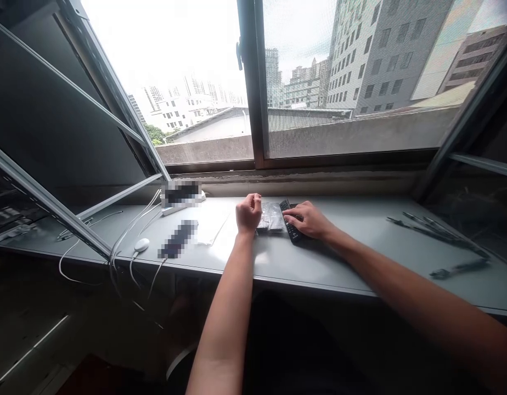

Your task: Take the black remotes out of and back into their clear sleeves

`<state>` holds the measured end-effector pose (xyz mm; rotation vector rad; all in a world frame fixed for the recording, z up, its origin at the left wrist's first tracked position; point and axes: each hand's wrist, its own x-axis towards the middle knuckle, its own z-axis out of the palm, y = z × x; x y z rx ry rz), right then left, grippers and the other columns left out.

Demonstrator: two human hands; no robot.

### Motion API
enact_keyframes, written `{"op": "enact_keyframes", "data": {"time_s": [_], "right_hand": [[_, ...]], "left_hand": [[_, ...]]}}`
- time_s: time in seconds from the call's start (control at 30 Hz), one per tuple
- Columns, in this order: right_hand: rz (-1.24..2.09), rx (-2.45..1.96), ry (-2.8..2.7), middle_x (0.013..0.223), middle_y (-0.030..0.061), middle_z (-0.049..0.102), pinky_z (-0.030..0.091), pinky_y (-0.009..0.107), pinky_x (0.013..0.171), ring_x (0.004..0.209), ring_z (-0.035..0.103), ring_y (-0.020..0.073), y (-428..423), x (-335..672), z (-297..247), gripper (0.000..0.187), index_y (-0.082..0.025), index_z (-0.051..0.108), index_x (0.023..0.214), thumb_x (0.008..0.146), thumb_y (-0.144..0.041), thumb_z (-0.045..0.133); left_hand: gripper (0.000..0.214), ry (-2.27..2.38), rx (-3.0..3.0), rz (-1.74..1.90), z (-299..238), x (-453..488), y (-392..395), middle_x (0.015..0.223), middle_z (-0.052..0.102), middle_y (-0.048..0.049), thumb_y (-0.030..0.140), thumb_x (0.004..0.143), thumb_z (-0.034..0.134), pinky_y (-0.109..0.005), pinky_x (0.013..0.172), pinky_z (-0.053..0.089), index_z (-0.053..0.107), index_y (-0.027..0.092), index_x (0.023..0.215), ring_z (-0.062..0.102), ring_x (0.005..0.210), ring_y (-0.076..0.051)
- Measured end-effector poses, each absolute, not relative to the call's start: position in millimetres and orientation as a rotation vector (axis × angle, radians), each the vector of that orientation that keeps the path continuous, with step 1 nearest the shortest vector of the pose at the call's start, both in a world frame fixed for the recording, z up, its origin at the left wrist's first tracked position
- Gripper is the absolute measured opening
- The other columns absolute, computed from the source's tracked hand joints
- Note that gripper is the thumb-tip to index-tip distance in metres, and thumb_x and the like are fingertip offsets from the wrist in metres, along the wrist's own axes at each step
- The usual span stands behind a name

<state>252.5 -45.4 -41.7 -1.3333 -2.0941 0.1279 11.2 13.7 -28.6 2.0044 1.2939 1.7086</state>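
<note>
My left hand (248,214) is closed like a fist, its fingers curled above the grey desk. Whatever it may hold is hidden from this side. Just to its right lies a clear plastic bag (272,215), crinkled and shiny. A black remote control (293,233) with rows of buttons is beside the bag, slightly slanted. My right hand (309,219) grips the remote from its right edge, with thumb and fingers lying over the buttons. Another dark item shows partly under that hand, too covered to name.
White paper (214,231), a white round charger (142,245) and pale cables (128,230) lie left on the desk (278,269). A white power strip (171,209) and a blurred-out device (177,240) are there too. Dark cables (443,233) lie right. Metal frame bars (125,192) stand left.
</note>
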Motion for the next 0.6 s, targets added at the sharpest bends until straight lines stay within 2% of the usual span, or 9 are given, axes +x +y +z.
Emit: {"op": "enact_keyframes", "data": {"time_s": [0.23,0.5,0.6], "right_hand": [[0.121,-1.398,-2.087,0.106,0.0137,0.075,0.049,0.051,0.110,0.117,0.060,0.0363,-42.3,253.3,-46.8,0.039,-0.027,0.087,0.129,0.106,-0.047,0.061],[0.121,-1.372,-2.042,0.121,0.0163,0.072,0.051,0.053,0.113,0.123,0.061,0.0379,-44.9,256.6,-52.6,0.037,-0.021,0.089,0.119,0.104,-0.045,0.065],[0.140,-1.327,-2.083,0.128,0.0162,0.074,0.050,0.054,0.117,0.130,0.061,0.0391,-50.1,257.6,-54.7,0.039,-0.021,0.087,0.122,0.105,-0.047,0.063]], "left_hand": [[0.032,1.305,2.009,1.697,-28.6,11.2,13.5,0.071,0.073,-0.0009,0.032,0.108,0.050,-0.027,0.069,0.051,0.080,0.022,0.103,0.071,0.066,-0.018],[0.032,1.277,2.021,1.725,-28.7,10.8,13.7,0.070,0.073,-0.0004,0.032,0.107,0.050,-0.027,0.068,0.050,0.080,0.022,0.103,0.069,0.063,-0.017],[0.032,1.274,2.023,1.734,-27.4,11.2,12.7,0.068,0.072,0.0000,0.032,0.107,0.050,-0.027,0.066,0.050,0.080,0.022,0.102,0.067,0.059,-0.017]]}}
